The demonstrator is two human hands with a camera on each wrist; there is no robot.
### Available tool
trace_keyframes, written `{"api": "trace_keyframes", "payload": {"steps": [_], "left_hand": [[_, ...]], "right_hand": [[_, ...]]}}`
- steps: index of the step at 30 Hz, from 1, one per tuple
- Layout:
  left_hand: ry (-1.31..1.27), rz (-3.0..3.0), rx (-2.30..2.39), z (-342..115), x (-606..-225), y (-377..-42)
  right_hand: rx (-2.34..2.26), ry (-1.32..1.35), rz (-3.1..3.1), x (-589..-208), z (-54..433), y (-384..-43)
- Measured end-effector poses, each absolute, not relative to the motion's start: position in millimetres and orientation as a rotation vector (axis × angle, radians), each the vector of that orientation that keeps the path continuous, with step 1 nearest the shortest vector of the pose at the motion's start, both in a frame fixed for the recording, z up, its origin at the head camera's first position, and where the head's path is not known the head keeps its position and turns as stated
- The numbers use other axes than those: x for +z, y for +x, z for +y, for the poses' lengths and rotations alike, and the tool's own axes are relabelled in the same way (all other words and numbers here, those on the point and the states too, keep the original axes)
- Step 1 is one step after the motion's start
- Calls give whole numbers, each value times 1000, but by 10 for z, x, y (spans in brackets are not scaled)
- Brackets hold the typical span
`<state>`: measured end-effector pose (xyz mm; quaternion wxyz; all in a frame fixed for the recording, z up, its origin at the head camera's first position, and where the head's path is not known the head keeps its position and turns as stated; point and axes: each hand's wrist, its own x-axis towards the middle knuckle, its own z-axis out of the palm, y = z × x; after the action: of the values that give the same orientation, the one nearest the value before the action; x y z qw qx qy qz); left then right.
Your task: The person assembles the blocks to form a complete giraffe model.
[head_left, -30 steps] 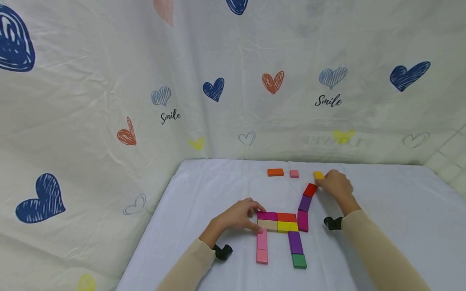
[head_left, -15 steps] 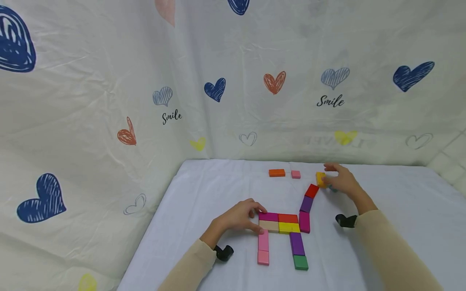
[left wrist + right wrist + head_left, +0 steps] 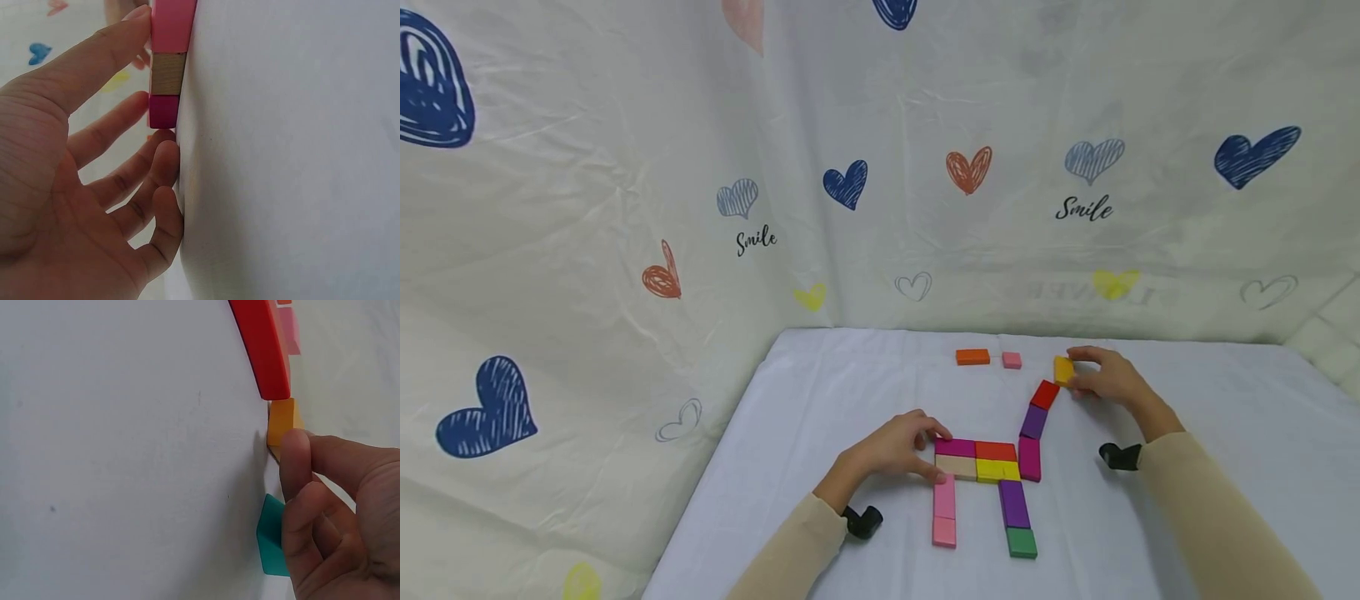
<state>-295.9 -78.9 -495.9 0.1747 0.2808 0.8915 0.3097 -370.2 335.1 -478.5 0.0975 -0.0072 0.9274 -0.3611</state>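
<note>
In the head view, my left hand [image 3: 891, 450] spreads over the left end of a block figure. Its thumb touches by the upper pink block [image 3: 944, 497] and the tan block [image 3: 955, 467]; a fingertip rests on the magenta block [image 3: 955, 447]. The lower fingers bend loosely beside the blocks in the left wrist view. My right hand [image 3: 1112, 379] pinches a yellow-orange block [image 3: 1063, 370] between thumb and forefinger, at the top of the red block [image 3: 1045, 394]. Behind its other fingers, a teal block [image 3: 270, 540] shows in the right wrist view, partly hidden.
A purple block [image 3: 1033, 422] and an upright magenta block [image 3: 1030, 459] continue the slanted row downward. Below are a longer purple block [image 3: 1014, 503] and a green block [image 3: 1022, 542]. An orange block [image 3: 972, 357] and a small pink block [image 3: 1011, 360] lie at the back of the white-covered table [image 3: 820, 400].
My right hand has shifted right, and its raised forefinger has come down to the yellow-orange block, which now stands more upright. The teal block briefly showed beneath that hand. My left hand stays put.
</note>
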Motion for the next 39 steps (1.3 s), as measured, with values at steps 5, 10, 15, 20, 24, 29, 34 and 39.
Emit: {"api": "trace_keyframes", "payload": {"steps": [5, 10, 15, 20, 24, 29, 34, 39], "left_hand": [[790, 2530, 875, -792, -4952, -2960], [785, 2527, 879, -803, -4949, -2965], [782, 2525, 888, -810, -4947, -2967], [787, 2525, 890, -809, -4946, -2964], [785, 2524, 890, -804, -4953, -2966], [784, 2520, 892, -799, -4967, -2972], [784, 2517, 896, -798, -4975, -2976], [793, 2517, 894, -793, -4979, -2976]], "right_hand": [[-1038, 18, 2818, -4822, 3335, -3700], [-1000, 61, 2870, -4840, 3305, -3684], [-1023, 105, 2866, -4871, 3271, -3669], [-1064, 151, 2870, -4893, 3241, -3659], [-1085, 172, 2864, -4900, 3234, -3643], [-1097, 183, 2846, -4904, 3231, -3617], [-1094, 185, 2852, -4907, 3227, -3610], [-1088, 194, 2863, -4917, 3227, -3603]]}}
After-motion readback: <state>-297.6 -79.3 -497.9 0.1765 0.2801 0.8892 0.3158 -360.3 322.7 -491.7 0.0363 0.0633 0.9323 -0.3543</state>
